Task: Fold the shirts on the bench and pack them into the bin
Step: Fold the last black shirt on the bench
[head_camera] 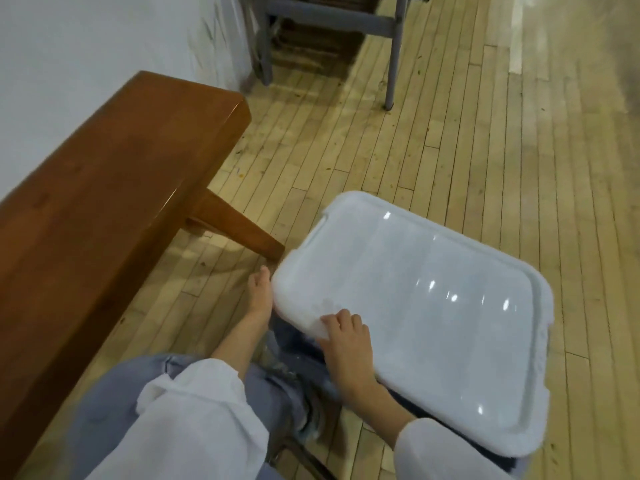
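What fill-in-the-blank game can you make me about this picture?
1. The long brown wooden bench stands on the person's ____ side.
2. The rectangular plastic lid is ____ in colour.
3. The left hand and the right hand both touch the ____.
4. The floor is made of pale ____ planks.

Missing words: left; white; lid; wooden.
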The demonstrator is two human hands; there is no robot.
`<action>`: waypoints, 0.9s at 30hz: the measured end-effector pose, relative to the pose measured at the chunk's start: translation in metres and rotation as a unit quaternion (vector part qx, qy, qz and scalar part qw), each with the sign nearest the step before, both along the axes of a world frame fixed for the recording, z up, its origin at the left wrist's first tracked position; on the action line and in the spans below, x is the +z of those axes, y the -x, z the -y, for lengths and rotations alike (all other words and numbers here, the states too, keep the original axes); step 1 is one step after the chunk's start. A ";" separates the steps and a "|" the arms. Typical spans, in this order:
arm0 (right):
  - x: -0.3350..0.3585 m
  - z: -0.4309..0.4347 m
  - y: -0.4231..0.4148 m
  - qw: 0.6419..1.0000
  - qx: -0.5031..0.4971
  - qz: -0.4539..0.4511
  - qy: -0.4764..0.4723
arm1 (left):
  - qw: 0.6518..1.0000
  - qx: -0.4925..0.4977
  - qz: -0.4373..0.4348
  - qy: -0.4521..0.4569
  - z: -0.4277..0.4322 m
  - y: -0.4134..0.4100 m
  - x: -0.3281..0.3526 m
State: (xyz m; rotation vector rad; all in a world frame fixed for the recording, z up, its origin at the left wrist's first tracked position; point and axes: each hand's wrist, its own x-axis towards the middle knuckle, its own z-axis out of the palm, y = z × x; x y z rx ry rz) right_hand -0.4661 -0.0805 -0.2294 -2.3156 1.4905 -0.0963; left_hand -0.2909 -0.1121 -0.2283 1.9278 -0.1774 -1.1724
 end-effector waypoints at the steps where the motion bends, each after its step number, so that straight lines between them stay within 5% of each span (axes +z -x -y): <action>1: -0.004 -0.015 -0.001 1.000 0.011 -0.005 -0.010 | 1.000 -0.024 0.010 -0.005 -0.004 0.001 0.004; 7: -0.023 -0.060 0.004 0.997 0.069 0.001 -0.033 | 0.948 -0.252 0.132 -0.142 -0.030 -0.001 -0.003; 13: -0.038 -0.056 0.014 0.993 0.108 -0.026 -0.046 | 0.915 -0.329 0.130 -0.192 -0.036 -0.005 -0.010; 22: -0.031 0.042 -0.028 0.991 0.081 -0.056 -0.087 | 0.917 -0.263 0.016 -0.299 -0.009 -0.002 -0.011; 27: -0.031 0.112 -0.065 0.987 0.067 -0.106 -0.099 | 0.973 -0.139 0.062 -0.176 0.024 0.006 -0.034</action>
